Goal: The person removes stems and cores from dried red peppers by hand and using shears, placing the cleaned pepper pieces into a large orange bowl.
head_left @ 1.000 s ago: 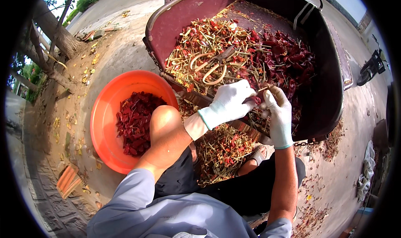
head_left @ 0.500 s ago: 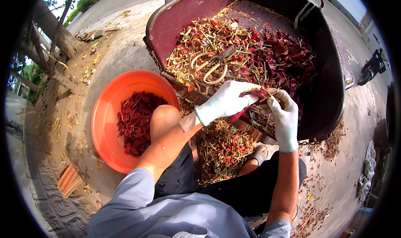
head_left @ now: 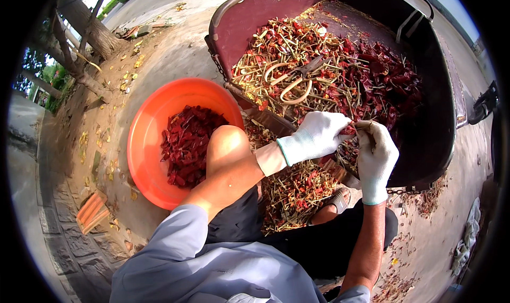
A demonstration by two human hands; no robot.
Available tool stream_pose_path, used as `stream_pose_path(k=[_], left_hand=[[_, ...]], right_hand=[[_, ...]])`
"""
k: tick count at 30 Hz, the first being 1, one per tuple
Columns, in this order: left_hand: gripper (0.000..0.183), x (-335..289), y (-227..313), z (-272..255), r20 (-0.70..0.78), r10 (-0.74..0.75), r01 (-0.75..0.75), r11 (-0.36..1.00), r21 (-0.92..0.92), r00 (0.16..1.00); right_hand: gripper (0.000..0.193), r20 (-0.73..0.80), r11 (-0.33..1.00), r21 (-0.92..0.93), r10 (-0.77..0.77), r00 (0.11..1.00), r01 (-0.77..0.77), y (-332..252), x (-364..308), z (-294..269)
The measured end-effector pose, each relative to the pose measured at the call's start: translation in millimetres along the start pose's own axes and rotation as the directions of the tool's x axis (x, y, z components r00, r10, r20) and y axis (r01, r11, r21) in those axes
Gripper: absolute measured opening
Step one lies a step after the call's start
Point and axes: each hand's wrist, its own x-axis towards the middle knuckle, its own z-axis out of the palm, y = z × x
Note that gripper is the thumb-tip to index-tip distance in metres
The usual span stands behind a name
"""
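Both of my hands wear white knit gloves and meet at the near edge of the maroon cart bed (head_left: 226, 32). My left hand (head_left: 317, 137) pinches a dried red chili pepper (head_left: 348, 129) between thumb and fingers. My right hand (head_left: 377, 157) is closed at the pepper's other end, its fingertips pressed together and touching it. Beyond them, scissors (head_left: 311, 67) with pale looped handles lie on a heap of chili stems and bits (head_left: 273, 42). Darker red chilies (head_left: 390, 74) fill the bed's right side.
An orange basin (head_left: 139, 162) holding red chili pieces (head_left: 183, 143) stands left of my bent knee (head_left: 228, 146). Stems and scraps (head_left: 292, 196) cover the ground between my feet. Bricks (head_left: 92, 211) lie at the left, near tree trunks (head_left: 90, 24). Pale cloth (head_left: 467, 236) lies at the right.
The whole view has shifted, so the cart and basin sit farther right. My hands have drawn closer together on the chili, and less of it shows between them.
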Motion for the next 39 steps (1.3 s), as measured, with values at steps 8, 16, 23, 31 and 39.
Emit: stream_pose_path(k=[8,16,23,31,39], left_hand=[[0.025,-1.5,-6.1,5.4,-0.175,0.097,-0.127,0.978,-0.168,0.980],[0.026,-5.7,-1.3,-6.5,-0.071,-0.212,0.165,0.896,-0.413,0.975],[0.028,-18.1,21.0,-31.5,0.097,-0.239,0.253,0.953,-0.169,0.966],[0.022,-70.8,30.9,-37.3,0.037,-0.001,-0.002,0.998,0.064,0.999],[0.019,-131.1,-5.6,-169.2,-0.258,-0.514,0.476,0.857,-0.197,0.818]], right_hand=[[0.013,0.310,0.370,0.780,0.472,0.825,-0.505,11.9,0.8,7.0],[0.017,0.187,0.402,0.825,0.469,0.863,-0.398,19.9,10.4,-14.0],[0.027,0.250,0.791,0.469,0.306,0.918,-0.392,-16.6,-15.1,-24.5],[0.013,0.255,0.781,0.425,0.381,0.889,-0.457,-50.5,-61.3,-13.5],[0.023,0.244,0.984,0.036,0.159,0.957,-0.172,3.2,-69.9,-20.0]])
